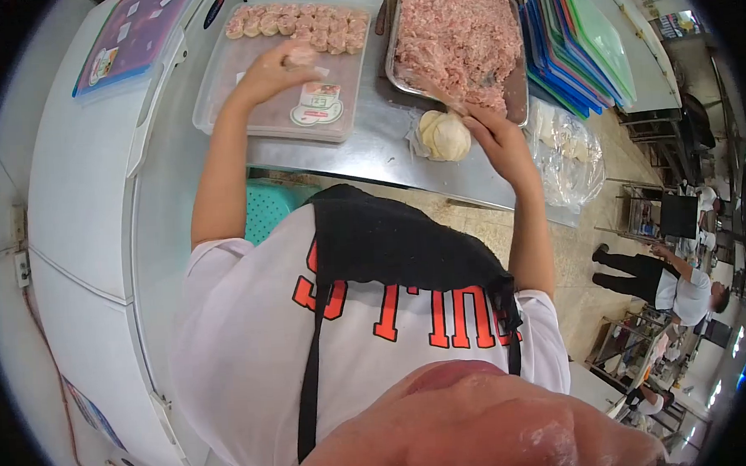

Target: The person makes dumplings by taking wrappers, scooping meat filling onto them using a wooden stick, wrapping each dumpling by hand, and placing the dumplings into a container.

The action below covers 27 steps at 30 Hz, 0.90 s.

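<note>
My left hand [270, 75] is curled over the plastic tray [256, 126], with a small meat dumpling [301, 56] in its fingers, partly blurred. Behind it, rows of open-topped meat dumplings [305, 21] fill the far side of that tray. My right hand [500, 140] is closed on a thin, flat spreading stick [437, 90], smeared by motion, at the near edge of the metal pan. Just left of these fingers sits a stack of round, pale dough wrappers [444, 137]. Ground meat [460, 33] is heaped in the metal pan [392, 53].
Colored plastic lids [577, 45] stand stacked right of the pan. A clear plastic bag [565, 154] with pale contents lies at the table's right. A white freezer [80, 187] is at left, a green perforated stool [268, 208] below the table. Another person [683, 290] stands far right.
</note>
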Motion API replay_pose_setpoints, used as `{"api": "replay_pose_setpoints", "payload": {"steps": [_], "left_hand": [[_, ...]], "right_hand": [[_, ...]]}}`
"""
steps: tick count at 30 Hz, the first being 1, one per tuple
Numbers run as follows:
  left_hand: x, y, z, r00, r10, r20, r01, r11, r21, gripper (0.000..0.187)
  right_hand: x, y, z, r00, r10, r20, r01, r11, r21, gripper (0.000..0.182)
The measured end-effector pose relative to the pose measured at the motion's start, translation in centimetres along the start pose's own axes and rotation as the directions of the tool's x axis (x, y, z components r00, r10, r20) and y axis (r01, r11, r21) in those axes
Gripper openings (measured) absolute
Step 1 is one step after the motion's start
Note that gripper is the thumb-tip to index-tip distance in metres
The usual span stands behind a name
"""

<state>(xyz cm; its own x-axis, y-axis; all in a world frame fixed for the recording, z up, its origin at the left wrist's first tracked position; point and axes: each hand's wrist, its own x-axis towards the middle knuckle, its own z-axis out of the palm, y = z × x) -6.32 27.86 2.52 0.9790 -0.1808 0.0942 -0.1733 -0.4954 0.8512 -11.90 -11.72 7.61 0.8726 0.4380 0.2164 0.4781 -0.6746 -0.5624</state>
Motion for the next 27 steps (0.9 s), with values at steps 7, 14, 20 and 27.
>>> {"api": "replay_pose_setpoints", "payload": {"steps": [7, 14, 20, 27], "left_hand": [[2.4, -9.3, -3.0, 0.949, 0.120, -0.293, 0.031, 0.886, 0.464, 0.057], [5.1, -7.7, -0.3, 0.940, -0.087, -0.331, 0.224, 0.888, 0.402, 0.069], [8.0, -8.4, 1.3, 0.945, -0.037, -0.326, 0.206, 0.839, 0.504, 0.076], [7.4, -9.8, 1.4, 0.959, 0.185, -0.216, -0.002, 0.764, 0.646, 0.071]], "right_hand": [[-5.8, 2.2, -1.0, 0.892, 0.452, 0.016, -0.438, 0.852, 0.287, 0.032], [-7.7, 3.0, -2.1, 0.840, 0.542, 0.019, -0.496, 0.754, 0.430, 0.032], [-8.0, 4.6, -2.6, 0.834, 0.550, 0.055, -0.519, 0.746, 0.417, 0.032], [-6.0, 9.8, -4.6, 0.920, 0.389, 0.041, -0.391, 0.910, 0.140, 0.033]]}}
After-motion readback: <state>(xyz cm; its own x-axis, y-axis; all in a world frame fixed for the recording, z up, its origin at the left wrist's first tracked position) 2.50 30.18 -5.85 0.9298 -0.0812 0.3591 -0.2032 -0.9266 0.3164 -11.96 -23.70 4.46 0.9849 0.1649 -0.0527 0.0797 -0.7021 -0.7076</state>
